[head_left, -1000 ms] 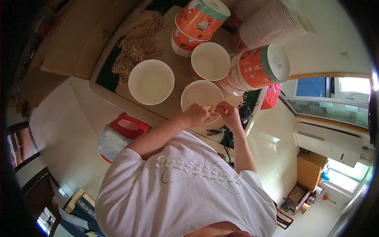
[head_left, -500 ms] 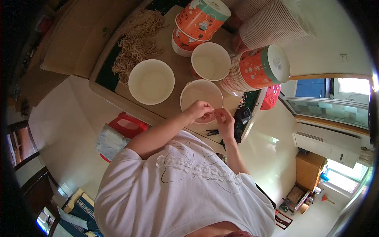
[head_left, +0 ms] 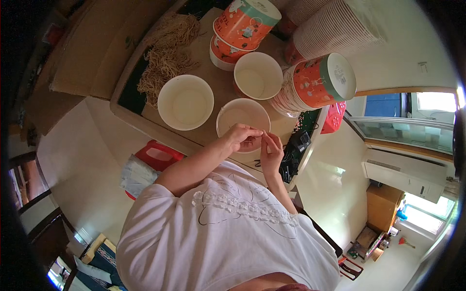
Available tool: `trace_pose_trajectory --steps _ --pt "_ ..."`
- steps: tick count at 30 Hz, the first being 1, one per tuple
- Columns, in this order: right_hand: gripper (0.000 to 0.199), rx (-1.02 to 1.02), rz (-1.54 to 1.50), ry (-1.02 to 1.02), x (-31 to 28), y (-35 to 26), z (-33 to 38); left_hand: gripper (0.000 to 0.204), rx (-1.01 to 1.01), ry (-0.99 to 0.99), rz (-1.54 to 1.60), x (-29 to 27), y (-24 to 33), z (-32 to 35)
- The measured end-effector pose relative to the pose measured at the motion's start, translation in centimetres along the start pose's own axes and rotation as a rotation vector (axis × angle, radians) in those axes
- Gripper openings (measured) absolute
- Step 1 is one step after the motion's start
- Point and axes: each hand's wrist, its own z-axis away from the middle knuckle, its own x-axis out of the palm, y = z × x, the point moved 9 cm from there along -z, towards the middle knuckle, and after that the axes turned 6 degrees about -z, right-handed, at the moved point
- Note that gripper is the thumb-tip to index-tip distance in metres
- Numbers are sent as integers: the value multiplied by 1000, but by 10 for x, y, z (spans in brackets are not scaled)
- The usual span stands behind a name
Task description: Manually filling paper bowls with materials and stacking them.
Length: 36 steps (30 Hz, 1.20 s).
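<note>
My left hand (head_left: 242,137) and my right hand (head_left: 272,154) meet fingertip to fingertip, both pinched closed. Whatever lies between their tips is too small to make out. Just beyond and partly below them stands a white paper bucket (head_left: 234,112), its near rim covered by my left hand. To its left is another open white bucket (head_left: 186,103), and farther back a third open bucket (head_left: 258,76). A loose heap of tan cord strands (head_left: 171,51) lies at the back left of the table.
Orange-and-green printed buckets (head_left: 247,26) are stacked upside down at the back. A tilted bucket stack (head_left: 315,80) lies at the right, near black cables and a dark device (head_left: 296,143). Tall wrapped stacks (head_left: 335,31) stand behind. An open cardboard box (head_left: 97,43) borders the left.
My right hand has turned and dropped slightly, its fingers straighter and pointing up at the left fingertips. The near bucket appears shifted slightly left.
</note>
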Motion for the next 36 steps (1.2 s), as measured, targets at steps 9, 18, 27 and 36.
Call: trace_pose_trajectory --steps 9,18,27,36 --pt "14 492 -372 -104 8 39 6 9 282 29 -472 -2 25 8" --pt "5 557 -490 -124 18 51 9 14 334 119 -568 5 38 20" --pt "7 487 -363 -166 13 20 -1 11 465 166 -737 9 49 29" --pt "6 351 -176 -229 17 13 -8 10 704 267 -968 13 62 39"
